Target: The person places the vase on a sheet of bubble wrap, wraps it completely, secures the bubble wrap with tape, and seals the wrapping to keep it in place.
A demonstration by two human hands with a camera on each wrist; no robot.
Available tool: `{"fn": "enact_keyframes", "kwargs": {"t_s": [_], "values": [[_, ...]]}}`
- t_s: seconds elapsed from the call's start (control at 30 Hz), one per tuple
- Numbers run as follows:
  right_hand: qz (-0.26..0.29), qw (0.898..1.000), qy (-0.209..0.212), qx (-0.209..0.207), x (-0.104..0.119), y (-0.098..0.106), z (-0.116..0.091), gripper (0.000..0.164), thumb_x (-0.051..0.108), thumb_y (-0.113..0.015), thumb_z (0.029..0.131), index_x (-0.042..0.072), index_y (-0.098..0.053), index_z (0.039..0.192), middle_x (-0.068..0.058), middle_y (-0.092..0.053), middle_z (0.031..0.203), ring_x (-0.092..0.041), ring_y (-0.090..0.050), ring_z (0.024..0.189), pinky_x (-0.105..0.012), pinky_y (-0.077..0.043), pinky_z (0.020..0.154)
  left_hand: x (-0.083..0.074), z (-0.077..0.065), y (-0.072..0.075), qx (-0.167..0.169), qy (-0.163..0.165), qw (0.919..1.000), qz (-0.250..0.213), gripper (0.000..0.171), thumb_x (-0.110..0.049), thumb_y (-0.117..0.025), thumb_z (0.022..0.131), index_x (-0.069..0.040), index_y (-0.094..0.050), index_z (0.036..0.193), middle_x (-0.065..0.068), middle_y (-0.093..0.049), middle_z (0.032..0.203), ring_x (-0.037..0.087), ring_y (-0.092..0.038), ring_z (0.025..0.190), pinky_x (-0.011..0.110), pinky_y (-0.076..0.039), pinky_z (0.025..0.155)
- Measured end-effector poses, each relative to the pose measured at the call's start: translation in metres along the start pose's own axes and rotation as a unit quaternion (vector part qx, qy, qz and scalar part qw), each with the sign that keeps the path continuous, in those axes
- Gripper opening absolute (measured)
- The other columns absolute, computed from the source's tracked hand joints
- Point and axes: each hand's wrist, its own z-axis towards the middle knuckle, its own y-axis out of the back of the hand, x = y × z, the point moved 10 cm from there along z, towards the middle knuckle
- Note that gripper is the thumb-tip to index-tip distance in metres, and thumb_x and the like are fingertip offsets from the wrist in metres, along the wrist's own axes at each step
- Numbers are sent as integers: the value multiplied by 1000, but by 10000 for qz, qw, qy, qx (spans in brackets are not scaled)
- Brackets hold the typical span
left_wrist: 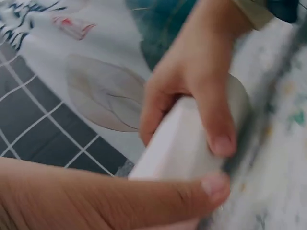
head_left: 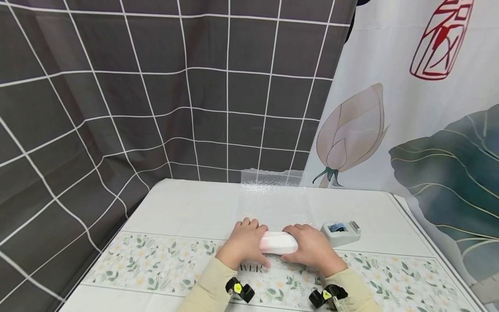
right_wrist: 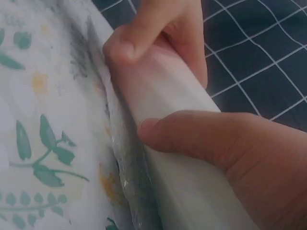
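Observation:
A smooth white object with long flat facets, pinkish toward its left end, lies crosswise between both hands; what it is cannot be told. My left hand grips its left end, thumb on the near side and fingers over the far side. On the right end, my right hand holds it the same way. Beneath it, a clear sheet of bubble wrap stretches to the back of the table. In the right wrist view, the bubble wrap's edge shows along the white object. The palms hide both its ends.
Just right of my right hand stands a pale tape dispenser with a blue core. The table wears a white cover with a floral band. Dark gridded curtain hangs behind and left, a printed white curtain at right.

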Motion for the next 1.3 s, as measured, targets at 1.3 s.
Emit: {"fn": "enact_keyframes", "kwargs": {"t_s": [1.3], "values": [[-929,9930,629,361,34,0,-8,100,67,-83,60,17,-55,141,-2,-65,120,-27,-61,106,-52,-47,91,-7,-15,-3,-684,-558,9911,991,94,-59,-85,64,-25,-50,145,-2,-56,118,20,-51,105,41,-44,91]]}}
